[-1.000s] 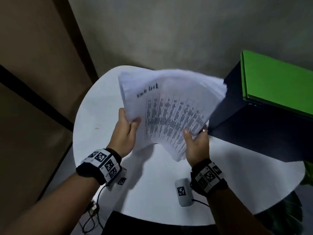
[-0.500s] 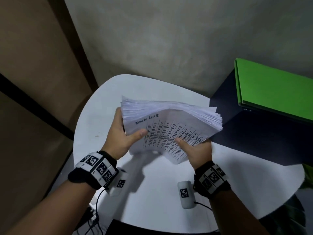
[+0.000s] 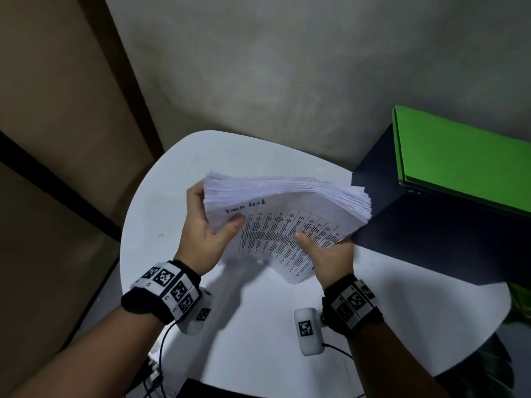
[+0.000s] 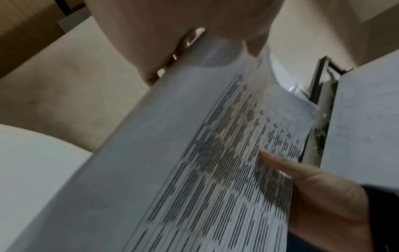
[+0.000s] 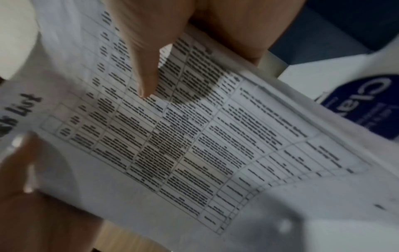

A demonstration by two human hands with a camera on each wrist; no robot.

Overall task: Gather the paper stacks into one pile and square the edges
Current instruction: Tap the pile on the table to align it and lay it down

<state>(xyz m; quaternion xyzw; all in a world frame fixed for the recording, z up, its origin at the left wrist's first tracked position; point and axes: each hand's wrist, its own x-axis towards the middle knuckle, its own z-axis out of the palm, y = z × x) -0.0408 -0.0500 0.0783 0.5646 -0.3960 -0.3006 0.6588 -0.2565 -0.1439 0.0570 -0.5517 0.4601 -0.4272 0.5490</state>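
Paper stack [image 3: 287, 214] held above round white table [image 3: 258, 326], lower than a second ago, sheets now gathered rather than fanned. Left hand [image 3: 207, 237] grips left edge, thumb on printed top sheet; right hand [image 3: 327, 251] grips near right corner. Far edge ragged: squaring likely unfinished.

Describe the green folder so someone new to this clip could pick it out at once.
Start at the round white table. At its right edge stands a dark box, and the green folder lies flat on top. It is the only bright green item.
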